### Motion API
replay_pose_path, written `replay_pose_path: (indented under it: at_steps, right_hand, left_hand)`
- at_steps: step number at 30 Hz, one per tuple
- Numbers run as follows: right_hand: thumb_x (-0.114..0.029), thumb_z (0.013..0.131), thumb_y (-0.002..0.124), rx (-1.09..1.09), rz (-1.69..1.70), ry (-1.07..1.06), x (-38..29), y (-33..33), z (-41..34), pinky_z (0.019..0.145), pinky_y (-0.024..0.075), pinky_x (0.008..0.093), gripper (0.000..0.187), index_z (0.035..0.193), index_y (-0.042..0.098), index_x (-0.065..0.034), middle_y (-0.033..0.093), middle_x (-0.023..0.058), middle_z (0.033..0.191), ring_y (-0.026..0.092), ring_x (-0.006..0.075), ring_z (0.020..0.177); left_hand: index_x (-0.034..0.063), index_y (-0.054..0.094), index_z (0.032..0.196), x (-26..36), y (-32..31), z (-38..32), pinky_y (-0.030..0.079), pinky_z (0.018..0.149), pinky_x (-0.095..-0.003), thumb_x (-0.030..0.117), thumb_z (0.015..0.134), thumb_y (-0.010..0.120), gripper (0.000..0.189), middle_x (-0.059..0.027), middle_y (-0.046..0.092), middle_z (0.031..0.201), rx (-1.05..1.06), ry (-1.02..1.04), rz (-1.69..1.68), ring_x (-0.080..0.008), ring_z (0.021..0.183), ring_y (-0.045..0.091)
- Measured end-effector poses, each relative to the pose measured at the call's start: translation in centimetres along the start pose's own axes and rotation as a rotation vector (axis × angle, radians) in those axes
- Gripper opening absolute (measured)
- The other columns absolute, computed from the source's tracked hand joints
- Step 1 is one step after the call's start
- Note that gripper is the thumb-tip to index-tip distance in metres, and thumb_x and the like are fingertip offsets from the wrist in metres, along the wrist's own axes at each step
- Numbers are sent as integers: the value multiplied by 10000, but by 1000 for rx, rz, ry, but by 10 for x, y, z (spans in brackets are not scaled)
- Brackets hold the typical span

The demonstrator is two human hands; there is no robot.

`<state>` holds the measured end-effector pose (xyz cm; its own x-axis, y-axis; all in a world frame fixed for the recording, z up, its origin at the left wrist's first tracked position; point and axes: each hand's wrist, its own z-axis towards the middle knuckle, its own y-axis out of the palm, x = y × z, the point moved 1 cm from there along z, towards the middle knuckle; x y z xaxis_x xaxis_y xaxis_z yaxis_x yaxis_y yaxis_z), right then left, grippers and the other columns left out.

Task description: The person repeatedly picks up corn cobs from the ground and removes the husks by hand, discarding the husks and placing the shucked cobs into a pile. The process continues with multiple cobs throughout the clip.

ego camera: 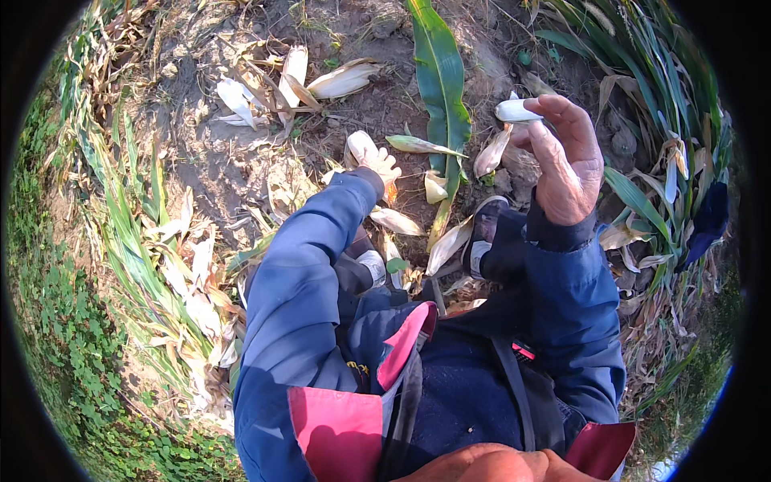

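Observation:
My left hand (380, 165) is low over the soil, touching or overlapping a pale husk-covered ear of corn (361, 144). Its fingers are partly spread, and whether they grip the ear is hard to see. An orange patch, perhaps bare kernels, shows just below that hand. Raised on the other side, my right hand (566, 156) has a curved thumb and fingers with a gap between them. Beyond its fingertips lies a white husk piece or ear (512, 110), apparently not held. A dry, pinkish husk (493, 152) rests just beneath it.
A long green corn leaf (443, 78) lies ahead, with a narrow greenish husk (421, 145) across it. Husked ears (343, 79) are at the upper left. Cut stalks (135, 241) line the left; more stalks (668, 108) and a dark cloth (708, 223) are on the right.

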<state>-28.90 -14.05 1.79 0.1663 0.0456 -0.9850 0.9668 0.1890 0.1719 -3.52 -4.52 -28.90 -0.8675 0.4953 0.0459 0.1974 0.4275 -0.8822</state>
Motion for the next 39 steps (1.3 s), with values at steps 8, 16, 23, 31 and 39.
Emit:
replay_pose_path:
  at_steps: [8, 16, 23, 31, 39]
  right_hand:
    - [-104, 924, 649, -11, -18, 77, 5, -12, 2, 784, 517, 303, 338, 1203, 529, 42, 589, 119, 1150, 639, 156, 851]
    - [-78, 886, 678, -139, -116, 94, 24, -4, 6, 779, 525, 258, 288, 1140, 576, 11, 634, 60, 1022, 635, 109, 857]
    - [-436, 723, 836, -427, -686, -69, 51, 46, -23, 981, 477, 428, 915, 1408, 393, -21, 590, 242, 1226, 597, 369, 1144]
    - [-430, 799, 785, -471, -159, -68, 83, 76, -70, 953, 477, 337, 752, 1351, 514, 3, 641, 150, 1215, 620, 212, 1102]
    - [-274, 872, 720, -533, 234, 213, 112, 89, -73, 972, 458, 316, 587, 1342, 521, 15, 632, 115, 1220, 600, 180, 1105]
  left_hand:
    - [177, 642, 1125, -16, 70, 19, 326, 914, -716, 247, 901, 492, 279, -66, 599, 1183, 58, 13, 109, -335, 1211, 486]
    - [48, 522, 1262, -44, -93, -6, 491, 941, -424, 462, 662, 837, 794, -173, 644, 1156, 310, -616, -752, -343, 1075, 630]
    - [-37, 576, 1180, -8, -215, -100, 570, 806, -357, 294, 744, 877, 625, -117, 684, 1033, 1065, -335, -1660, -224, 893, 682]
    - [-40, 480, 1309, 27, -229, -143, 484, 881, -332, 532, 959, 575, 677, -113, 630, 1138, 1396, -403, -1747, -196, 1003, 603]
    - [-1, 675, 1011, 14, -242, -162, 516, 687, -393, 349, 1020, 466, 408, -188, 685, 807, 1444, -726, -983, -326, 749, 676]
